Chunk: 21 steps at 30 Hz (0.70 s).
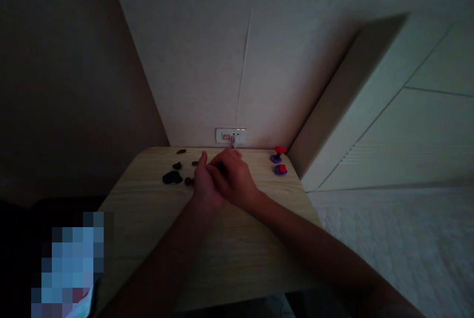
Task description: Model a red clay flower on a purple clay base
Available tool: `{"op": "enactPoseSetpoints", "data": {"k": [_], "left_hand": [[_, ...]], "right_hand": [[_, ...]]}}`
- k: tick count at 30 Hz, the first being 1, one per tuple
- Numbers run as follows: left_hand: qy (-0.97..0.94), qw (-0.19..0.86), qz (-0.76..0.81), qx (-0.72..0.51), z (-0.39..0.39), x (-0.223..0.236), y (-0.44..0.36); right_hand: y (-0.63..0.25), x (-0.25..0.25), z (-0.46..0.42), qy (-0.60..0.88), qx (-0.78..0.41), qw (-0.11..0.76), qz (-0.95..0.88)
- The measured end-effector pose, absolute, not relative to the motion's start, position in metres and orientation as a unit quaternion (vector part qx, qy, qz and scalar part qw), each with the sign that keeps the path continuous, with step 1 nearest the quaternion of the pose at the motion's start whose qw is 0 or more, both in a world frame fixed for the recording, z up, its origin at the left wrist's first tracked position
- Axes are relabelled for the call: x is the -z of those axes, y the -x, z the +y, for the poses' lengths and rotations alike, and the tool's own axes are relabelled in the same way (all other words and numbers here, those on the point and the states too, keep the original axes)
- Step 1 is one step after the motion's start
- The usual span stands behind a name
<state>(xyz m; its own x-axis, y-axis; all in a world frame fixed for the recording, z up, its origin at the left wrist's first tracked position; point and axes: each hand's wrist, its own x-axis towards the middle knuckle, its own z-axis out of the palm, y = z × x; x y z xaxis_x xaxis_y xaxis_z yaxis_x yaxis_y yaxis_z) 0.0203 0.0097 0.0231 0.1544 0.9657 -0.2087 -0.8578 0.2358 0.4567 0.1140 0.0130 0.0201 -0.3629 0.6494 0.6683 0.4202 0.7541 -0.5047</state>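
My left hand (pixel 206 184) and my right hand (pixel 237 176) meet above the middle of the wooden table. The left thumb points up, while most of that hand's fingers are hidden behind the right. My right hand curls over the left palm. A small dark lump (pixel 221 168) shows between the two hands; its full shape is covered. Left of my hands lie a flat dark piece (pixel 172 177), a smaller dark piece (pixel 177 165), a rounded dark lump (pixel 188 181) and a thin brown piece (pixel 181 151). Another dark bit (pixel 195 163) is partly behind my left hand.
Two small red figures, one taller (pixel 279 152) and one low (pixel 282 169), stand on purple bases at the table's (pixel 229 258) right back corner. A wall socket (pixel 230 136) with a plug sits behind. To the right are a pale headboard (pixel 400 110) and a quilted bed (pixel 400 239).
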Motion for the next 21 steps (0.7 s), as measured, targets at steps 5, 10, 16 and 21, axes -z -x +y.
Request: {"op": "enactPoseSetpoints", "data": {"k": [5, 10, 16, 21], "left_hand": [[-0.099, 0.732, 0.277, -0.614, 0.026, -0.019, -0.010], [-0.227, 0.662, 0.323, -0.637, 0.027, 0.009, -0.013], [-0.357, 0.580, 0.334, -0.652, 0.016, 0.003, -0.023], [-0.365, 0.623, 0.340, -0.603, 0.005, -0.005, -0.017]], "right_hand": [[-0.099, -0.018, 0.019, 0.340, -0.096, 0.435, -0.828], [-0.090, -0.016, 0.027, 0.396, -0.021, 0.376, -0.837], [-0.092, -0.010, 0.032, 0.379, -0.040, 0.345, -0.858], [-0.101, -0.008, 0.033, 0.367, -0.023, 0.266, -0.891]]}}
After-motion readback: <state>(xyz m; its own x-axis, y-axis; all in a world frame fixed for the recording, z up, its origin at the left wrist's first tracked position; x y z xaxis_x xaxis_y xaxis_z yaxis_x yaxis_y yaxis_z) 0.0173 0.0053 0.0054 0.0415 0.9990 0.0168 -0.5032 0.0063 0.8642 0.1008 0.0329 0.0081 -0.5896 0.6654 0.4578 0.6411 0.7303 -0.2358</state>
